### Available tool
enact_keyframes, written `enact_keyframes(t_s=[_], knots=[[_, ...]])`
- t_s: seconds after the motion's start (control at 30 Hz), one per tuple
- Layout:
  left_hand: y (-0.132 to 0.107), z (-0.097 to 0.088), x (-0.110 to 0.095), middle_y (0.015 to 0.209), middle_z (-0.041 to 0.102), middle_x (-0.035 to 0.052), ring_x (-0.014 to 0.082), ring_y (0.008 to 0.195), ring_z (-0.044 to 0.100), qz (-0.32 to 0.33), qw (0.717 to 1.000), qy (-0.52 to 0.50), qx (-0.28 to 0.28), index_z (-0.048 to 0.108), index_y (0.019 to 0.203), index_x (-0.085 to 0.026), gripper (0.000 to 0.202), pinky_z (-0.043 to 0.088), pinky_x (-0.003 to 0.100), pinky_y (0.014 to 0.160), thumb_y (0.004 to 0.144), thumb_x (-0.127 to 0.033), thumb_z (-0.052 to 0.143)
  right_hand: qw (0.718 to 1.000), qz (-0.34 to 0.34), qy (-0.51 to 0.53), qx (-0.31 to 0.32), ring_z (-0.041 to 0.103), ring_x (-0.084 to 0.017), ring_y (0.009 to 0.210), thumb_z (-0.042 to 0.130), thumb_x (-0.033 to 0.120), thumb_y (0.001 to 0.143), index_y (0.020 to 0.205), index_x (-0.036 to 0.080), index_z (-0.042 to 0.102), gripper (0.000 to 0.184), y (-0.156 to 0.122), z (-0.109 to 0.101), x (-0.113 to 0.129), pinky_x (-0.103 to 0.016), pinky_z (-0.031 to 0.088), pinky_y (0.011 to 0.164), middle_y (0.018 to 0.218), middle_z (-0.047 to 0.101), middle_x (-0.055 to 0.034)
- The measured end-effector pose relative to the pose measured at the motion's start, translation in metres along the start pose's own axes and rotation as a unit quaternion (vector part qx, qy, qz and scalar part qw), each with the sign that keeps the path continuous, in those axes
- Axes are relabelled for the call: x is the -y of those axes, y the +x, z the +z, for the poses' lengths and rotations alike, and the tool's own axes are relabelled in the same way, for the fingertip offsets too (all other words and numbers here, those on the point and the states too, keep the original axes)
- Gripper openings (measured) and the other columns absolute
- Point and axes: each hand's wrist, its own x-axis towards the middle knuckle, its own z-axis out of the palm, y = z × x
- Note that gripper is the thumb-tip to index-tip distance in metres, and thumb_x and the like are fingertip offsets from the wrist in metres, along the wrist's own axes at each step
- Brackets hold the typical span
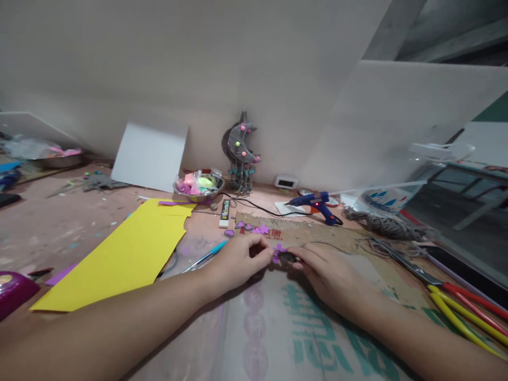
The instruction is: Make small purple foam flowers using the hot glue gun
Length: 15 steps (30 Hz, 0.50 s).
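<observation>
My left hand point(238, 262) and my right hand point(323, 272) meet over a sheet of cardboard point(309, 317) with green print. Between their fingertips sits a small purple foam flower point(279, 253) on a dark little piece. Both hands pinch it, fingers curled. More purple foam shapes point(254, 228) lie just beyond on the cardboard's far edge.
A yellow paper sheet point(127, 251) lies at left, a blue pen point(206, 256) beside it. At the back are a metal bowl point(198, 188) of coloured clay, a moon ornament point(241, 151) and a blue glue gun point(315, 205). Twine point(381, 225), scissors point(452, 293) sit right.
</observation>
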Motion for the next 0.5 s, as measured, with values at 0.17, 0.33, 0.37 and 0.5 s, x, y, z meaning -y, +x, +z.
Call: enact_keyframes(t_s=[0.17, 0.33, 0.37, 0.5], knots=[[0.0005, 0.0012, 0.0009, 0.061, 0.052, -0.0031, 0.0087, 0.054, 0.047, -0.016, 1.0, -0.014, 0.004, 0.053, 0.074, -0.016, 0.019, 0.036, 0.019, 0.051, 0.08, -0.033, 0.048, 1.0, -0.004, -0.009, -0.009, 0.058, -0.015, 0.07, 0.044, 0.019, 0.089, 0.111, 0.019, 0.056, 0.025, -0.0019, 0.0045, -0.0035, -0.027, 0.047, 0.061, 0.079, 0.062, -0.0048], [0.0008, 0.0035, 0.002, 0.057, 0.051, -0.0036, 0.009, 0.051, 0.048, -0.03, 0.999, -0.038, 0.004, 0.051, 0.074, -0.017, 0.021, 0.037, 0.02, 0.049, 0.08, -0.036, 0.048, 1.0, -0.002, -0.027, 0.001, 0.059, -0.016, 0.069, 0.045, 0.022, 0.089, 0.111, 0.02, 0.057, 0.026, -0.0025, 0.0025, -0.0037, -0.028, 0.048, 0.06, 0.08, 0.063, -0.0047], [0.0008, 0.0037, 0.0019, 0.057, 0.051, -0.0037, 0.0091, 0.051, 0.048, -0.032, 0.999, -0.042, 0.004, 0.051, 0.073, -0.017, 0.02, 0.037, 0.02, 0.049, 0.08, -0.036, 0.048, 1.0, -0.003, -0.028, 0.002, 0.059, -0.016, 0.069, 0.045, 0.023, 0.089, 0.111, 0.02, 0.057, 0.026, -0.0024, 0.0019, -0.0035, -0.027, 0.048, 0.061, 0.081, 0.063, -0.0047], [0.0003, 0.0027, 0.0003, 0.057, 0.049, -0.0044, 0.0089, 0.05, 0.047, -0.035, 0.998, -0.046, 0.013, 0.051, 0.073, -0.017, 0.02, 0.036, 0.019, 0.047, 0.08, -0.036, 0.047, 0.999, -0.013, -0.036, -0.001, 0.059, -0.015, 0.07, 0.043, 0.022, 0.09, 0.111, 0.019, 0.057, 0.026, -0.0018, 0.0021, -0.0031, -0.027, 0.048, 0.06, 0.08, 0.064, -0.0054]])
